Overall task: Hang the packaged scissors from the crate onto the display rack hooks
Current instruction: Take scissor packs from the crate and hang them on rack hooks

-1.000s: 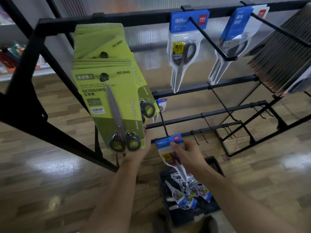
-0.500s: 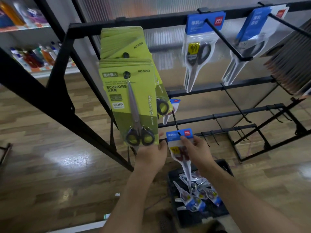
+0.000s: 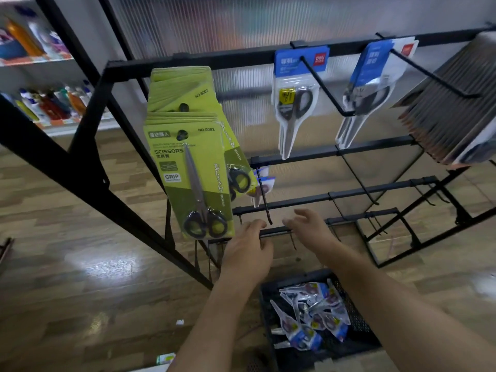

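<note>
A black crate [image 3: 357,316] on the floor holds several blue-and-clear scissor packs [image 3: 311,312]. Small blue-topped packs [image 3: 264,185] hang far back on a black hook [image 3: 264,200] of the second rail of the display rack [image 3: 349,150], partly hidden behind the green cards. My left hand [image 3: 248,251] hovers just below and left of that hook's tip, fingers loosely curled, holding nothing. To the right of the tip is my right hand [image 3: 308,228], empty, with its fingers spread.
A thick stack of green scissor cards [image 3: 188,167] hangs at upper left. Two larger blue scissor packs [image 3: 295,98] hang on long top-rail hooks, and a dense stack of packs [image 3: 453,108] fills the right. Lower rails carry bare hooks. Shelves with bottles [image 3: 51,103] stand far left.
My right hand has let go of the blue pack, which now hangs back on the second-rail hook. Both hands have drawn away from the hook, empty.
</note>
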{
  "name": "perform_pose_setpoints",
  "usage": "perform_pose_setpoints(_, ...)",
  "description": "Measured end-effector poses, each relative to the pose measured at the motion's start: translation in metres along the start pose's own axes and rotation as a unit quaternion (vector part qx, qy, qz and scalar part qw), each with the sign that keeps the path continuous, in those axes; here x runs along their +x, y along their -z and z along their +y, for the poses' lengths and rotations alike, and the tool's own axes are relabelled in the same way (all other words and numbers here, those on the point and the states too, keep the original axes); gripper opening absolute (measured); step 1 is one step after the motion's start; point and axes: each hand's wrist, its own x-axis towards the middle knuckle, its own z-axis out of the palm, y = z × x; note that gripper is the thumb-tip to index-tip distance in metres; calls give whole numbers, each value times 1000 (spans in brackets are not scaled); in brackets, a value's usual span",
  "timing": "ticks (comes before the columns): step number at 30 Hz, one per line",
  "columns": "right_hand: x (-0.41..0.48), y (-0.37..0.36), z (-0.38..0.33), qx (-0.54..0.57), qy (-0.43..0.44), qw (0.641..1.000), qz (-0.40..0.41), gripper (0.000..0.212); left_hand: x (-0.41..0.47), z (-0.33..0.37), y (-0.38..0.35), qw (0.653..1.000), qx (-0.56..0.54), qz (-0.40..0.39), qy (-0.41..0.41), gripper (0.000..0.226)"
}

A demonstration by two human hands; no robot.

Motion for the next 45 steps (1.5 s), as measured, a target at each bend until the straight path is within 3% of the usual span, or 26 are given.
perform_pose_setpoints(5, -38, 48, 32, -176, 79, 981, 0, 61, -5, 24, -12, 999, 45, 19, 6, 44)
perform_pose_setpoints(10, -73, 100, 60, -265, 103, 959, -19, 56, -25, 42, -47, 996, 51, 45, 57, 50)
perform_pose_setpoints(15, -90, 158, 128, -299, 70, 951, -42, 53, -57, 68, -123, 998, 62, 14, 12, 50)
perform_pose_setpoints(23, -63, 204, 283, -362, -21, 925, -116, 47, -68, 60, -271, 986, 148, -78, 14, 47)
perform_pose_setpoints(28, 20, 147, 407, -391, -30, 903, -177, 42, -31, -27, -393, 975, 190, -117, 22, 47)
perform_pose_setpoints(35, 197, -14, 651, -384, -103, 874, -279, 71, 64, -221, -607, 940, 246, -233, 26, 39)
perform_pose_setpoints(40, 275, -93, 770, -428, -170, 827, -323, 47, 127, -330, -732, 899, 294, -322, 36, 58)
perform_pose_setpoints(43, 307, -124, 832, -494, -176, 783, -336, 64, 154, -370, -788, 880, 342, -325, -48, 69)
perform_pose_setpoints(45, 317, -142, 862, -495, -194, 789, -309, 90, 164, -384, -812, 877, 354, -314, -85, 77)
